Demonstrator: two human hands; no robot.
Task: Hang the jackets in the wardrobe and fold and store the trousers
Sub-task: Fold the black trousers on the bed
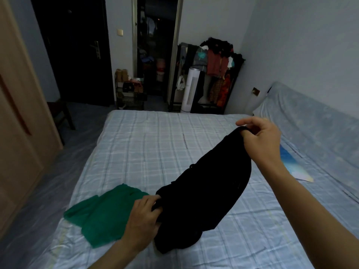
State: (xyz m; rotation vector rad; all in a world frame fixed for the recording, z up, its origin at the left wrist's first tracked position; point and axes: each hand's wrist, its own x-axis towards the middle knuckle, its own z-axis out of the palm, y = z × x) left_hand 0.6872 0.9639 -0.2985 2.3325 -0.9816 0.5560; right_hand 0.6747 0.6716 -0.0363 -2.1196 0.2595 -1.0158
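A black garment (204, 191) is stretched above the bed between both hands. My left hand (143, 216) grips its near end low over the mattress. My right hand (262, 138) pinches its far end and holds it higher, so the cloth slopes up to the right. Its lower part bunches on the checked sheet. Whether it is trousers or a jacket cannot be told. A green garment (103, 212) lies flat on the bed, left of my left hand and partly under it.
The bed (155, 144) with a pale checked sheet fills the middle. A wooden wardrobe (19, 113) stands at the left. A laden clothes rack (215, 74), a white tower fan (191, 90) and a shoe rack (130, 90) stand beyond. A blue paper (295, 167) lies at the right.
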